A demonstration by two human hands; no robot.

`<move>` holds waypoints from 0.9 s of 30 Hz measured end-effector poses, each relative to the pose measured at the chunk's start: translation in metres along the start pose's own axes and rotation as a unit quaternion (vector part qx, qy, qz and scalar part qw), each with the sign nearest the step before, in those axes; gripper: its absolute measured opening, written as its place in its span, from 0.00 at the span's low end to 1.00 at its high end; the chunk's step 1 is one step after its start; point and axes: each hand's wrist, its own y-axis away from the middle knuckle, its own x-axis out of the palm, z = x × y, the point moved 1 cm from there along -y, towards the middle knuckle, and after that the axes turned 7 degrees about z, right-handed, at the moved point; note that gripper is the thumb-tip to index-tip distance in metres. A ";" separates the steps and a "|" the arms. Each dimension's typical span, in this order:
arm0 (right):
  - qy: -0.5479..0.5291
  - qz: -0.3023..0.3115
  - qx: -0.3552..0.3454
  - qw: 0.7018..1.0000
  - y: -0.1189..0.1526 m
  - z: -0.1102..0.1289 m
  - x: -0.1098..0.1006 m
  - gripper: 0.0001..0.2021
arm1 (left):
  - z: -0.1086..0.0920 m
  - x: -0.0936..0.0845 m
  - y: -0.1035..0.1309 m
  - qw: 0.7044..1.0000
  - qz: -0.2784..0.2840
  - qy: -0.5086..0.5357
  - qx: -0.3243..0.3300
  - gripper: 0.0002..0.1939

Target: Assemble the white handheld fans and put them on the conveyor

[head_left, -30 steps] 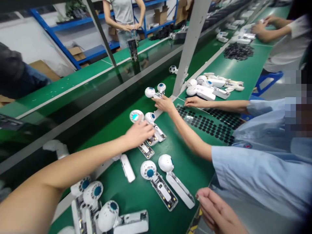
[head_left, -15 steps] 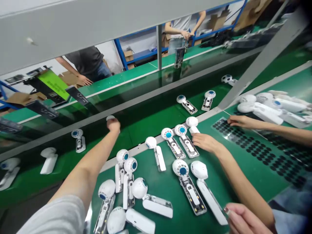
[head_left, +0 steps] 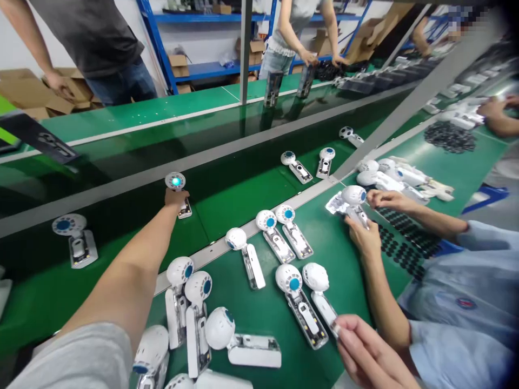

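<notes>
My left hand (head_left: 176, 197) reaches over the green conveyor belt, its fingers closed around the neck of a white handheld fan (head_left: 175, 181). The round centre of that fan glows cyan, and its handle end shows below my hand. My right hand (head_left: 365, 346) is at the lower right, thumb and fingers pinched together; a tiny pale thing seems to be at the tips, too small to name. Close to those fingertips lies the handle of a closed-back white fan (head_left: 316, 276). Beside it lies a fan with an open handle (head_left: 310, 319), its circuit parts showing.
Several more fans (head_left: 253, 348) lie on the green table (head_left: 227, 281). A metal rail (head_left: 211, 251) divides table from belt. At right, a co-worker's hands (head_left: 365, 235) hold a fan above sheets of black discs (head_left: 399, 246). A slanted post (head_left: 389, 116) crosses the right side.
My view has shifted downward and left. The fan in my left hand now shows its lit face. The co-worker has lifted a fan off the table. My right hand stays pinched.
</notes>
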 end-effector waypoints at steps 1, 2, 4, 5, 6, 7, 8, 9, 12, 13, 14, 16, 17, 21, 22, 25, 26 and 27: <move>0.007 0.015 0.004 1.000 0.005 0.001 0.005 0.16 | -0.004 -0.001 0.009 1.000 0.013 0.019 -0.001 0.13; 0.016 0.033 0.000 0.999 0.007 0.004 0.009 0.16 | -0.008 -0.003 0.023 0.999 0.030 0.040 -0.002 0.13; 0.041 0.065 -0.032 0.997 0.004 0.017 0.019 0.15 | -0.014 -0.010 0.061 0.994 0.073 0.075 -0.004 0.11; 0.057 0.079 -0.056 0.994 0.001 0.024 0.025 0.14 | -0.015 -0.015 0.085 0.991 0.100 0.090 -0.008 0.11; 0.074 0.096 -0.080 0.989 -0.001 0.032 0.032 0.12 | -0.015 -0.020 0.113 0.986 0.130 0.105 -0.015 0.14; 0.094 0.117 -0.104 0.983 -0.002 0.038 0.040 0.11 | -0.014 -0.024 0.142 0.980 0.161 0.118 -0.023 0.18; 0.113 0.140 -0.126 0.976 -0.002 0.043 0.049 0.10 | -0.013 -0.028 0.171 0.970 0.199 0.136 -0.034 0.21; 0.129 0.160 -0.150 0.967 0.000 0.047 0.058 0.09 | -0.010 -0.031 0.200 0.960 0.233 0.146 -0.044 0.23; 0.155 0.193 -0.204 0.947 0.009 0.052 0.084 0.06 | -0.002 -0.038 0.273 0.937 0.308 0.149 -0.069 0.24; 0.159 0.199 -0.215 0.943 0.012 0.052 0.090 0.05 | 0.000 -0.040 0.290 0.933 0.321 0.147 -0.071 0.24; 0.163 0.205 -0.222 0.939 0.016 0.052 0.095 0.05 | 0.001 -0.041 0.305 0.931 0.327 0.146 -0.068 0.24; 0.169 0.214 -0.232 0.934 0.022 0.050 0.102 0.04 | 0.000 -0.043 0.326 0.932 0.331 0.142 -0.049 0.22; 0.170 0.217 -0.235 0.932 0.025 0.049 0.103 0.04 | -0.002 -0.044 0.333 0.932 0.333 0.140 -0.037 0.21; 0.176 0.227 -0.232 0.929 0.037 0.046 0.099 0.04 | -0.007 -0.047 0.351 0.935 0.330 0.127 0.000 0.19; 0.181 0.231 -0.230 0.928 0.039 0.045 0.097 0.05 | -0.008 -0.048 0.354 0.936 0.329 0.124 0.008 0.19; 0.191 0.238 -0.223 0.926 0.043 0.042 0.091 0.06 | -0.008 -0.051 0.360 0.933 0.340 0.110 0.033 0.21; 0.189 0.236 -0.220 0.928 0.042 0.040 0.090 0.06 | -0.008 -0.052 0.362 0.930 0.351 0.104 0.040 0.21; 0.182 0.232 -0.217 0.930 0.042 0.039 0.088 0.06 | -0.008 -0.053 0.364 0.925 0.363 0.100 0.043 0.22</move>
